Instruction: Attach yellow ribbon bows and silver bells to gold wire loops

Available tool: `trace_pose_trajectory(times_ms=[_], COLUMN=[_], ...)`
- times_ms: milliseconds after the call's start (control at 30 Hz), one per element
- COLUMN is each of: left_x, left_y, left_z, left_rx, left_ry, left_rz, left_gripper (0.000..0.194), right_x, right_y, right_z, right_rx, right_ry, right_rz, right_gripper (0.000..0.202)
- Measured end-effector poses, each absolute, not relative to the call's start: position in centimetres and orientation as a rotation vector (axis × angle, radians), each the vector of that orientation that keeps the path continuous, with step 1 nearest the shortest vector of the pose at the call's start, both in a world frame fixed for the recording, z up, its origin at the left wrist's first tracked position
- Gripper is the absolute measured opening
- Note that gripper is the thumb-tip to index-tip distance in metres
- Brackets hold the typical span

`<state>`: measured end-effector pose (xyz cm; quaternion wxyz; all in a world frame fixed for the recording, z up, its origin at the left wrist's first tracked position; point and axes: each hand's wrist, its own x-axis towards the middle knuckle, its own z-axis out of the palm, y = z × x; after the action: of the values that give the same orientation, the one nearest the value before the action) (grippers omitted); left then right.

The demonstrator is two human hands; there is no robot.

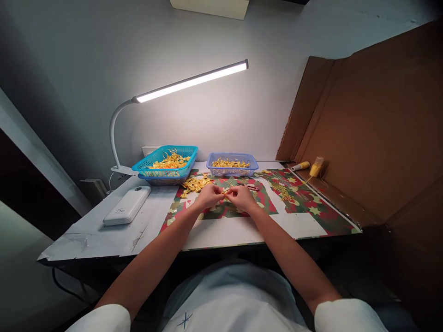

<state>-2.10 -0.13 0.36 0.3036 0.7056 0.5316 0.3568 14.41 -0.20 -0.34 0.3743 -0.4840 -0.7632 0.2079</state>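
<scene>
The table point(86, 235) is bordered along its right edge by brown cardboard point(374, 115). A lit lamp point(194, 83) is mounted at the far left corner. Near that corner, a teal basket point(162, 174) filled with yellow pieces is stacked on a darker basket point(164, 180); a violet basket point(232, 172), also filled, is set by the middle of the far edge. A white power bank point(127, 206) is laid toward the left edge. Over the middle, nearer the front edge, a small yellow piece point(224, 193) is pinched by the left hand point(210, 196) and the right hand point(241, 197), both with fingertips narrowly closed. A yellow pile point(196, 184) is heaped just beyond the left hand. Gold cords point(285, 190) are scattered toward the right edge, and two yellow spools point(315, 168) are placed by the far right corner.
</scene>
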Motion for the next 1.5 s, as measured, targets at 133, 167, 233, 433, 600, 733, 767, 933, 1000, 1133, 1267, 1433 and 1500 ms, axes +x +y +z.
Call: trace_pose_trajectory(times_ms=[133,167,233,433,600,733,767,933,1000,1133,1267,1433,1500], left_x=[-2.2,-2.2,-2.2,-2.0,-2.4,-3.1,-3.3,-4.0,-4.1,-4.3,-4.7,-5.2,-5.4], left_y=[-0.2,-0.2,-0.2,-0.4,-0.2,0.4,0.6,1.2,1.3,1.6,1.8,2.0,2.0], left_z=[0.4,0.3,0.3,0.7,0.7,0.4,0.4,0.4,0.4,0.3,0.2,0.4,0.5], left_rx=[1.903,1.911,1.930,2.020,2.057,2.056,2.052,2.007,1.989,1.980,1.956,1.879,1.832], left_ry=[1.406,1.405,1.406,1.433,1.489,1.561,1.581,1.656,1.669,1.706,1.789,1.818,1.791], left_rz=[0.952,0.958,0.971,1.024,1.045,1.017,1.002,0.938,0.940,0.953,0.988,1.094,1.157], left_gripper=[0.018,0.019,0.018,0.015,0.014,0.017,0.017,0.028,0.032,0.031,0.024,0.019,0.020], right_x=[14.4,14.4,14.4,14.8,15.7,16.8,17.1,18.5,18.9,19.2,19.8,20.6,20.6], right_y=[-0.4,-0.4,-0.5,-0.9,-1.3,-1.2,-1.1,-0.7,-0.7,-0.4,0.1,0.1,-0.1], right_z=[-0.2,-0.2,-0.1,0.7,1.7,2.5,2.6,3.2,3.3,3.2,3.3,3.2,3.0], right_rx=[-1.232,-1.225,-1.211,-1.132,-0.996,-0.877,-0.853,-0.793,-0.792,-0.822,-0.842,-0.917,-0.983], right_ry=[-1.944,-1.941,-1.933,-1.920,-1.940,-1.876,-1.851,-1.712,-1.665,-1.584,-1.494,-1.476,-1.473], right_rz=[0.490,0.492,0.511,0.736,1.133,1.340,1.363,1.367,1.333,1.228,1.057,0.878,0.807], right_gripper=[0.010,0.010,0.011,0.015,0.016,0.017,0.019,0.020,0.020,0.019,0.020,0.019,0.020])
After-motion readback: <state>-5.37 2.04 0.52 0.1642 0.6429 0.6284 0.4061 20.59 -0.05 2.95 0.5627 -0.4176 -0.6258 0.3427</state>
